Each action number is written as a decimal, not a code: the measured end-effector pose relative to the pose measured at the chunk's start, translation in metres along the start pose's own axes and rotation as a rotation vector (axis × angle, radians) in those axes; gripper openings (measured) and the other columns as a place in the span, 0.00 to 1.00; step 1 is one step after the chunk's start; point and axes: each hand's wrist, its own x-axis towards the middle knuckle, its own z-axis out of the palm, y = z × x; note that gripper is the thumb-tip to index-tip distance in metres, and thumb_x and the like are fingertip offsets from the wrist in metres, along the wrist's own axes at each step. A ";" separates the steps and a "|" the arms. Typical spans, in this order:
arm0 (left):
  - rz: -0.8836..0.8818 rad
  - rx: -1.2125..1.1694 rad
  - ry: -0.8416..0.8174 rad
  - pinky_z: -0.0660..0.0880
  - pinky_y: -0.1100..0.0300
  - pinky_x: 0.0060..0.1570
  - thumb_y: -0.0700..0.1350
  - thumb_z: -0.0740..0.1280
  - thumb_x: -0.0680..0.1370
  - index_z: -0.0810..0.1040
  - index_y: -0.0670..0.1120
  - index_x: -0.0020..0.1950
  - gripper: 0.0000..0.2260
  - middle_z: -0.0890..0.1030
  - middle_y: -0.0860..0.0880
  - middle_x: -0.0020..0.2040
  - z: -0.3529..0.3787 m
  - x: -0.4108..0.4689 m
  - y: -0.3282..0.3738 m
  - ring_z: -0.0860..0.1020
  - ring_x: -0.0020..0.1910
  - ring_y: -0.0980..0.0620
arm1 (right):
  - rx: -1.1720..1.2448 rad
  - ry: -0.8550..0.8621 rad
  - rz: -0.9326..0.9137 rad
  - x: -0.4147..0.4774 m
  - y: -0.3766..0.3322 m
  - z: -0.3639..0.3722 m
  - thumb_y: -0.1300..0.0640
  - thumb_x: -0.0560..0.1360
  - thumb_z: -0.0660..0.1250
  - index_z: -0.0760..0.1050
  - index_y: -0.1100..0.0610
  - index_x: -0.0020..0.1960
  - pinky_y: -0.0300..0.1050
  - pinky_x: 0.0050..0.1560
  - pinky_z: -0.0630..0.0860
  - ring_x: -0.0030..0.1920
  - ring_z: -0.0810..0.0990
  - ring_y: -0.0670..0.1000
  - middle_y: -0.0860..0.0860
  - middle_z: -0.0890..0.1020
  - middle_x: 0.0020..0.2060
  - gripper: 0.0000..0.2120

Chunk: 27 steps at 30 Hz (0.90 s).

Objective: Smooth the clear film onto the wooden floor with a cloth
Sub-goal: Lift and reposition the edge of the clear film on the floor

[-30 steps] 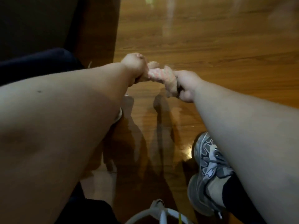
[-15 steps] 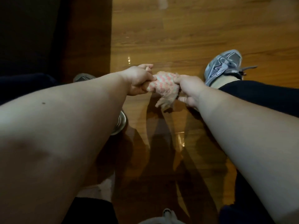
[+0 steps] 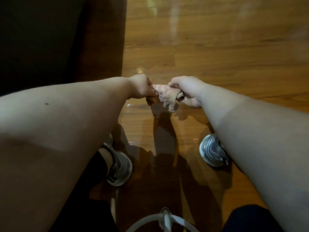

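Observation:
A bunched pink-and-white cloth (image 3: 164, 94) hangs between my two hands above the glossy wooden floor (image 3: 217, 56). My left hand (image 3: 142, 87) grips its left end. My right hand (image 3: 187, 91) grips its right end, fingers curled round it. The cloth's loose lower part dangles just over the floor. A shiny clear film (image 3: 133, 108) covers the boards below, showing glints and reflections; its edges are hard to tell.
My two grey sneakers stand on the floor, one at the left (image 3: 119, 166) and one at the right (image 3: 213, 151). A dark area (image 3: 58, 39) fills the upper left. A white ring-shaped object (image 3: 164, 218) sits at the bottom edge.
My right foot has moved from beyond my right hand back toward me, under my right forearm. Both hands still hold the cloth between them, now a little further apart.

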 end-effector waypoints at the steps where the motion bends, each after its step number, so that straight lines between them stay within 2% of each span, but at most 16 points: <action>1: -0.006 0.023 0.000 0.75 0.56 0.47 0.52 0.70 0.75 0.81 0.45 0.50 0.11 0.82 0.49 0.46 -0.009 0.008 -0.002 0.79 0.48 0.49 | -0.120 -0.037 0.000 0.007 -0.009 0.000 0.60 0.72 0.67 0.77 0.61 0.45 0.37 0.23 0.71 0.27 0.80 0.47 0.53 0.82 0.33 0.05; 3: -0.019 0.024 0.017 0.72 0.59 0.42 0.52 0.71 0.74 0.80 0.47 0.51 0.11 0.80 0.52 0.44 -0.026 0.018 -0.004 0.78 0.44 0.52 | -0.445 -0.008 -0.028 0.020 -0.024 0.003 0.57 0.69 0.71 0.78 0.59 0.42 0.33 0.20 0.67 0.24 0.76 0.46 0.50 0.80 0.28 0.05; 5: -0.049 -0.008 0.063 0.75 0.59 0.41 0.51 0.72 0.74 0.79 0.46 0.48 0.10 0.82 0.52 0.41 -0.044 0.029 -0.010 0.79 0.40 0.55 | -0.692 0.019 -0.090 0.034 -0.044 0.014 0.56 0.71 0.71 0.78 0.56 0.43 0.34 0.18 0.63 0.26 0.72 0.47 0.50 0.78 0.31 0.04; 6: -0.063 -0.030 0.095 0.78 0.58 0.42 0.50 0.72 0.74 0.79 0.44 0.48 0.10 0.83 0.51 0.39 -0.053 0.035 -0.013 0.81 0.39 0.53 | -0.759 0.015 -0.126 0.040 -0.057 0.022 0.56 0.72 0.71 0.77 0.54 0.42 0.36 0.18 0.66 0.29 0.71 0.47 0.50 0.77 0.34 0.03; 8: -0.090 -0.101 0.205 0.81 0.56 0.40 0.47 0.69 0.76 0.79 0.47 0.49 0.05 0.84 0.50 0.36 -0.066 0.046 -0.016 0.83 0.35 0.52 | -0.833 0.025 -0.239 0.052 -0.077 0.034 0.56 0.74 0.69 0.75 0.51 0.40 0.31 0.27 0.71 0.36 0.73 0.50 0.51 0.77 0.41 0.05; 10: -0.086 -0.047 0.396 0.80 0.57 0.37 0.43 0.66 0.77 0.78 0.51 0.50 0.04 0.83 0.52 0.39 -0.078 0.061 -0.015 0.83 0.36 0.53 | -0.927 0.149 -0.394 0.062 -0.098 0.044 0.55 0.74 0.68 0.79 0.51 0.43 0.37 0.41 0.75 0.45 0.78 0.54 0.52 0.81 0.46 0.01; 12: -0.008 0.170 0.551 0.77 0.54 0.49 0.42 0.66 0.76 0.77 0.56 0.53 0.10 0.81 0.55 0.42 -0.083 0.078 -0.024 0.81 0.44 0.51 | -0.930 0.280 -0.485 0.072 -0.111 0.056 0.54 0.73 0.68 0.81 0.52 0.42 0.39 0.41 0.74 0.47 0.80 0.55 0.53 0.83 0.46 0.04; 13: 0.017 0.265 0.569 0.73 0.54 0.55 0.42 0.66 0.75 0.76 0.59 0.51 0.11 0.81 0.55 0.43 -0.080 0.092 -0.036 0.80 0.47 0.50 | -0.925 0.281 -0.495 0.085 -0.114 0.063 0.54 0.73 0.68 0.81 0.52 0.43 0.40 0.43 0.74 0.48 0.80 0.56 0.53 0.83 0.46 0.04; 15: 0.001 0.417 0.474 0.65 0.52 0.63 0.41 0.65 0.74 0.74 0.60 0.49 0.12 0.81 0.52 0.52 -0.061 0.110 -0.061 0.77 0.57 0.49 | -0.968 0.192 -0.473 0.107 -0.105 0.076 0.56 0.74 0.65 0.82 0.52 0.50 0.44 0.54 0.75 0.52 0.78 0.56 0.53 0.82 0.50 0.08; 17: -0.032 0.475 0.254 0.54 0.49 0.71 0.44 0.63 0.75 0.74 0.58 0.60 0.16 0.74 0.50 0.66 -0.025 0.118 -0.091 0.68 0.68 0.50 | -1.021 0.083 -0.391 0.128 -0.079 0.084 0.56 0.76 0.63 0.80 0.54 0.57 0.47 0.60 0.73 0.57 0.77 0.57 0.54 0.81 0.56 0.12; 19: 0.016 0.463 0.099 0.46 0.47 0.73 0.51 0.60 0.76 0.66 0.53 0.73 0.24 0.66 0.50 0.74 0.014 0.115 -0.113 0.59 0.75 0.50 | -1.087 0.029 -0.339 0.146 -0.046 0.078 0.57 0.78 0.60 0.74 0.54 0.66 0.45 0.66 0.67 0.67 0.70 0.56 0.54 0.74 0.66 0.17; 21: 0.018 0.381 0.064 0.44 0.47 0.74 0.55 0.56 0.78 0.54 0.50 0.78 0.30 0.56 0.45 0.78 0.050 0.117 -0.122 0.52 0.77 0.46 | -1.143 0.025 -0.218 0.169 -0.016 0.065 0.59 0.79 0.56 0.64 0.47 0.73 0.47 0.73 0.56 0.76 0.54 0.53 0.49 0.58 0.76 0.24; 23: -0.030 0.282 0.022 0.42 0.44 0.74 0.56 0.52 0.81 0.45 0.53 0.79 0.29 0.45 0.44 0.79 0.079 0.118 -0.111 0.45 0.77 0.41 | -1.160 0.041 -0.075 0.181 0.003 0.050 0.59 0.79 0.56 0.55 0.41 0.76 0.50 0.75 0.50 0.77 0.43 0.51 0.45 0.45 0.77 0.29; 25: -0.078 0.258 0.040 0.39 0.41 0.73 0.58 0.47 0.82 0.41 0.55 0.78 0.27 0.40 0.47 0.79 0.097 0.125 -0.103 0.41 0.77 0.38 | -1.180 0.083 -0.033 0.191 0.011 0.043 0.57 0.79 0.57 0.49 0.39 0.76 0.52 0.75 0.47 0.77 0.39 0.52 0.44 0.40 0.77 0.31; 27: -0.126 0.258 0.108 0.41 0.44 0.73 0.59 0.46 0.82 0.41 0.53 0.79 0.28 0.42 0.49 0.79 0.099 0.131 -0.112 0.42 0.77 0.41 | -1.226 0.136 -0.058 0.197 0.012 0.039 0.51 0.79 0.57 0.46 0.39 0.76 0.54 0.75 0.46 0.77 0.39 0.54 0.46 0.39 0.77 0.30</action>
